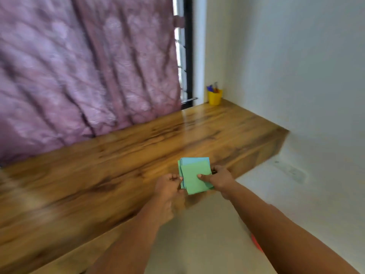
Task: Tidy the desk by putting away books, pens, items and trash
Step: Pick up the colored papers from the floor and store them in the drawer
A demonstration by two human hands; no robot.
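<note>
Both my hands are on a small stack of square paper sheets, green on top, pale blue beneath (194, 176), low centre of frame, held just over the front edge of the desk. My right hand (221, 177) grips it, thumb flat on the top green sheet, fingers hidden under the stack. My left hand (169, 184) pinches the stack's left edge with curled fingers. Something small and dark shows between my right fingers and the stack; too blurred to name.

Progress, as a judgement: mostly done. The long glossy wooden desk with dark grain streaks (118, 165) shows nothing loose on the stretch in view, though the left part is motion-blurred. The pens look sorted: a small yellow plastic cup holding pens (214, 96) stands upright in the far corner, right of centre in the upper half of the frame. What's left in view is this paper stack, which needs a home.

Materials: the sheets are thin, matte and flat, slightly fanned, so they could slide apart if my hold slackens. The desk top is hard, smooth and reflective. Behind it, filling the upper left, hangs a mauve patterned fabric curtain with soft folds (79, 66). Plain pale painted wall (296, 76) on the right, smooth.
</note>
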